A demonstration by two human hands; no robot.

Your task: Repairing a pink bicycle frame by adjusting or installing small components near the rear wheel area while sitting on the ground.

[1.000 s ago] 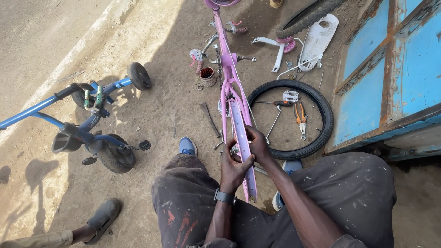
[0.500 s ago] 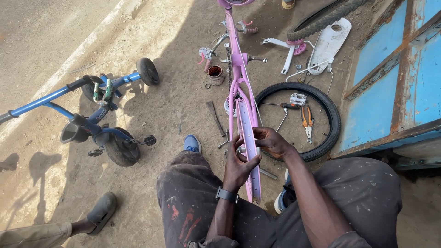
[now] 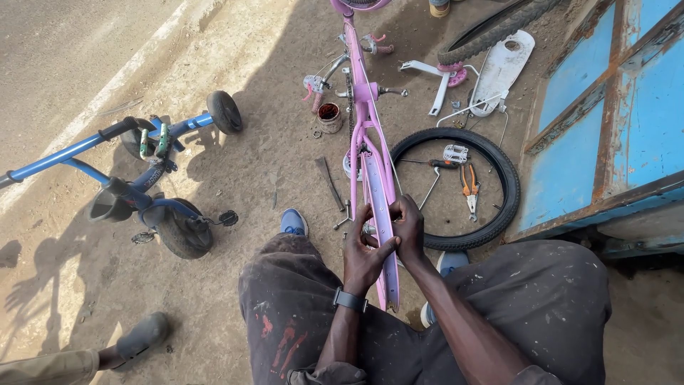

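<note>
On the sandy ground (image 3: pixel 235 178) beside a blue metal wall (image 3: pixel 641 121), left hand (image 3: pixel 365 257) and right hand (image 3: pixel 410 232) clasp fingers around a pink wheel rim (image 3: pixel 379 207).

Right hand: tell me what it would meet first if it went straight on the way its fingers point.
The right hand points left across the pink wheel rim it grips. Going straight on, it would likely meet the left hand first, gripping the rim from the other side. Depth is hard to judge from above.

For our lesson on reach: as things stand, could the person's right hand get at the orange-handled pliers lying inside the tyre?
Probably yes. The right hand grips the pink rim, so it must let go first. The orange-handled pliers lie uncovered inside the tyre, just ahead and right.
</note>
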